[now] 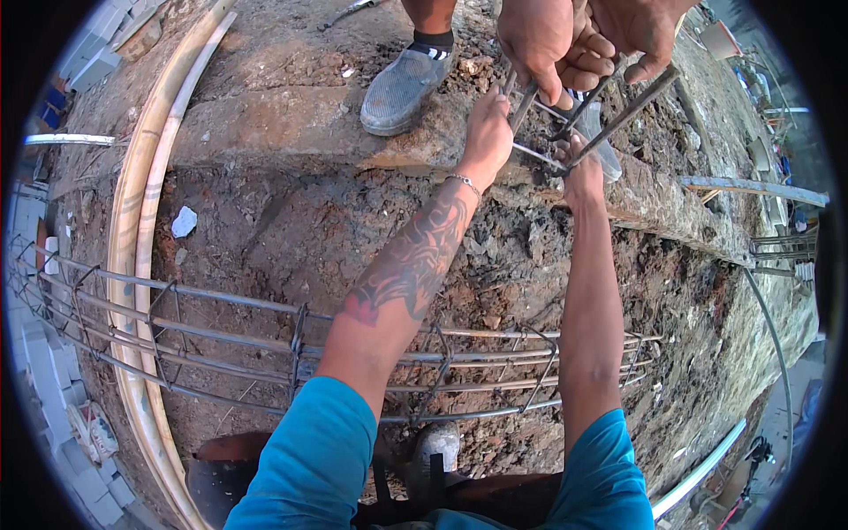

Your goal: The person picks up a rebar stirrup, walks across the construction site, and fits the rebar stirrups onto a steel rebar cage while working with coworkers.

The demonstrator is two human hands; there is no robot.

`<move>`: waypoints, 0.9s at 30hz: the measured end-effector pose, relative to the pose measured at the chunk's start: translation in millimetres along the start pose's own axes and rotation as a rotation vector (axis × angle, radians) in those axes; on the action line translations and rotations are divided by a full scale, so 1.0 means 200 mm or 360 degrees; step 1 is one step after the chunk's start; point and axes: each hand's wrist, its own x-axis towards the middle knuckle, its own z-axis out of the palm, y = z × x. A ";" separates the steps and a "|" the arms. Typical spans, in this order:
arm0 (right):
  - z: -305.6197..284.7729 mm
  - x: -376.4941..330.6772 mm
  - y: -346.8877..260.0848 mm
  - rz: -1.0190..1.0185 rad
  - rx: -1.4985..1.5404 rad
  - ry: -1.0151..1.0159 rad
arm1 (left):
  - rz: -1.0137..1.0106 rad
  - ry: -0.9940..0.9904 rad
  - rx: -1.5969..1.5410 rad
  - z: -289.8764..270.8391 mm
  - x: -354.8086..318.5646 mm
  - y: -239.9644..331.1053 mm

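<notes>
— While both arms in teal sleeves stretch up across the dirt trench, what are the hands doing?

— The person's left hand (pixel 487 131), a thin bracelet at its wrist and a tattoo along the forearm, is closed on the thin steel bars (pixel 541 157) near the lip of the concrete ledge (pixel 291 124). The right hand (pixel 582 173) is wrapped around the same bundle just beside it, the two hands near each other but not touching.

— And the other hands above?

— A co-worker's hands (pixel 574 44) reach down from the top edge; one grips a bar just above the left hand, the other holds a thicker rod (pixel 629 110) that slants down toward the right hand. The co-worker's grey shoe (pixel 402 87) stands on the ledge.

— How do the bars join?

— They cross between the four hands; whether they are tied there is hard to tell, as fingers cover the crossing.

— What lies nearer the person?

— A long rebar cage (pixel 300 349) of lengthwise rods and stirrups spans the trench, passing under both forearms. Curved pale boards (pixel 141 212) run along the left side, with grey blocks (pixel 62 424) stacked beyond them.
</notes>
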 end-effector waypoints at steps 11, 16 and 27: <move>0.00 0.02 0.05 -0.0159 -0.0114 -0.0100 | 0.0026 0.0024 0.0314 -0.03 -0.04 0.07; 0.05 0.00 0.04 0.0020 0.0036 -0.0062 | 0.0047 0.0066 0.0405 -0.07 -0.03 -0.01; 0.06 -0.05 0.10 0.0039 0.0137 0.0043 | 0.0122 0.0143 0.0595 -0.12 -0.05 -0.13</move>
